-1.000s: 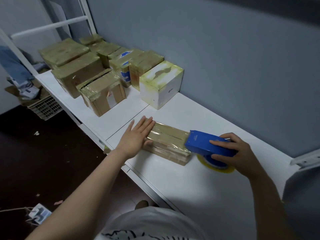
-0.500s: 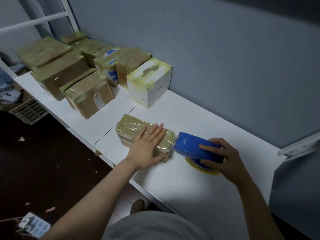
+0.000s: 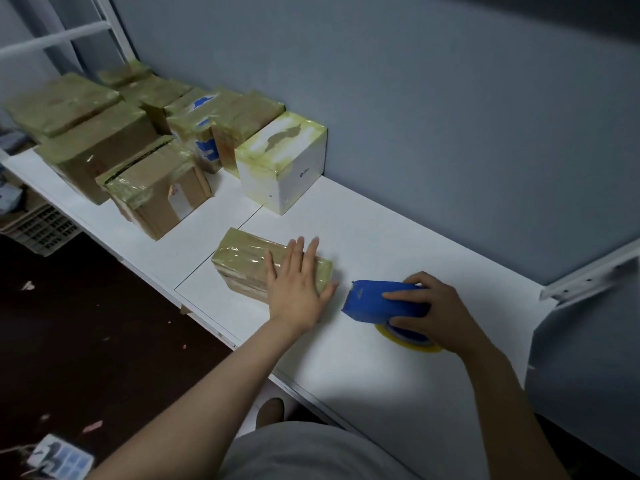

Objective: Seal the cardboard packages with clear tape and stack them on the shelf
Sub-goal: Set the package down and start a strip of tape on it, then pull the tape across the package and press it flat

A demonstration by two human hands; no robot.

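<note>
White bench is carrying package, long axis pointing toward tape dispenser; left grip is lying flat on package, right grip is clasping tape dispenser.

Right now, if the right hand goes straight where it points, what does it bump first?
Probably the left hand, flat on the tape-wrapped cardboard package; the right hand's blue tape dispenser leads.

The tape dispenser is bright blue, its tape roll yellow. The package is brown cardboard under olive-tinted tape. The cube box is white with yellowish edges. The shelf is white, the wall grey-blue, and the floor seemingly dark maroon.
</note>
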